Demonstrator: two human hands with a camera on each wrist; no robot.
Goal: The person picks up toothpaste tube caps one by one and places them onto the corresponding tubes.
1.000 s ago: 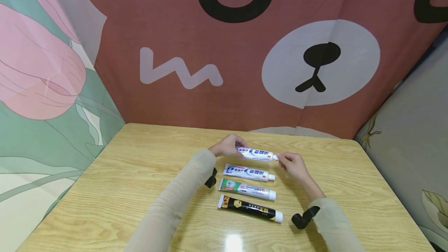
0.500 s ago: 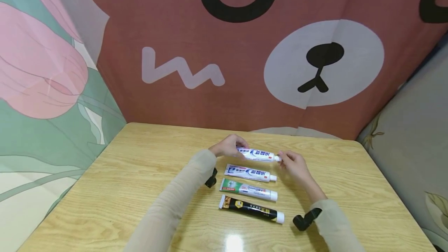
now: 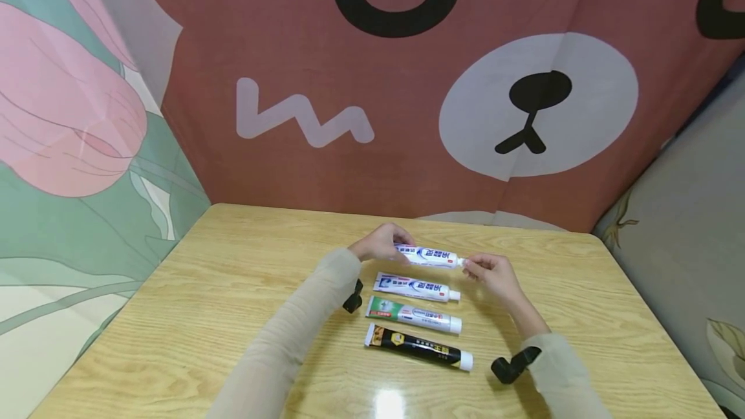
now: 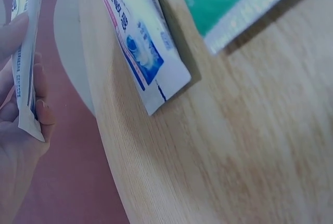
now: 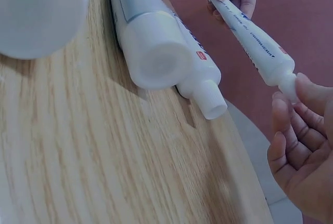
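A white-and-blue toothpaste tube (image 3: 429,256) is held above the far part of the table. My left hand (image 3: 383,242) grips its flat crimped end, fingers behind and thumb in front, as the left wrist view shows. At the other end, my right hand (image 3: 493,275) pinches the small white cap (image 5: 289,87) between thumb and fingertips. Just nearer lies a matching white-and-blue tube (image 3: 414,287). Beyond that come a green-and-silver tube (image 3: 413,315) and a black tube (image 3: 418,347), all with caps to the right.
The wooden table (image 3: 244,296) has its far edge at a printed cloth (image 3: 326,173) with a bear face. Patterned cloths also hang at the left and right. Black camera mounts (image 3: 507,369) sit at both wrists.
The right fingers have shifted and turned slightly around the cap, and the right wrist has moved a little. The left hand keeps its grip. The tubes on the table stay put.
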